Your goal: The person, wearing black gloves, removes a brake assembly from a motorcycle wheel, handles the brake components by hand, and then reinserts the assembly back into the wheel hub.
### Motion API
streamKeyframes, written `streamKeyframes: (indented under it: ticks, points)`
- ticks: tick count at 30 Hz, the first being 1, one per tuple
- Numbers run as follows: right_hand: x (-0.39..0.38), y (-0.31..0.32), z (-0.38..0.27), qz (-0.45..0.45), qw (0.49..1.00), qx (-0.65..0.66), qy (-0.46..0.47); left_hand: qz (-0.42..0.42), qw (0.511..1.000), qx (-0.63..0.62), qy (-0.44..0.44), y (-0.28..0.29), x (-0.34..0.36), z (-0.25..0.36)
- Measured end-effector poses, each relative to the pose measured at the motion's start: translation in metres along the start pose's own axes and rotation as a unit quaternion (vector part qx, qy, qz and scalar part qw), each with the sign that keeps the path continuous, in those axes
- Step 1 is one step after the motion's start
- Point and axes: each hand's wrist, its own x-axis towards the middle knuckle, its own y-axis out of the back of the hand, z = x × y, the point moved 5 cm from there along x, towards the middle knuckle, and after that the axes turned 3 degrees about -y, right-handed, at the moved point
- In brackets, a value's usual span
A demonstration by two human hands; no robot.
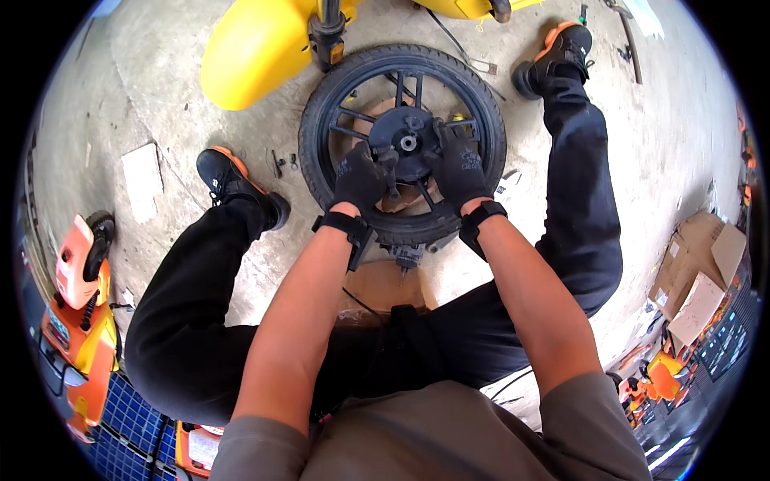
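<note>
Head view: a black spoked wheel (399, 120) lies flat between my spread legs (585, 192), above the concrete floor (160, 88). My black-gloved hands are at its central hub (408, 143), the left hand (358, 178) on the left side, the right hand (460, 164) on the right, fingers bent; I cannot tell whether they grip it. A yellow fender (249, 56) is just beyond the wheel. Farther out, a white sheet (142, 182) lies left, an opened cardboard box (698, 264) right.

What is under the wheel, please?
Between the spokes of the wheel, brown material shows, perhaps cardboard; a metal part shows past the near edge. The wheel, left hand and right hand cover the rest; what supports it is hidden.
</note>
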Motion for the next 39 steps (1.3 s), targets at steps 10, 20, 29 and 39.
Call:
streamKeyframes:
  ticks: [10, 20, 29, 39]
  points:
    - [0.003, 0.006, -0.005, 0.006, 0.998, -0.045, 0.040, -0.048, 0.997, 0.032, 0.042, 0.005, 0.012, 0.003]
    - [0.015, 0.009, -0.010, 0.003, 0.996, -0.054, 0.076, 0.004, 0.997, 0.036, 0.062, -0.009, 0.000, -0.014]
    - [0.001, 0.001, -0.004, 0.000, 1.000, 0.001, 0.028, 0.072, 0.997, 0.001, 0.034, -0.008, -0.002, -0.013]
    - [0.035, 0.009, 0.022, 0.043, 0.996, 0.039, 0.067, 0.022, 0.998, -0.037, 0.054, 0.003, 0.002, -0.018]
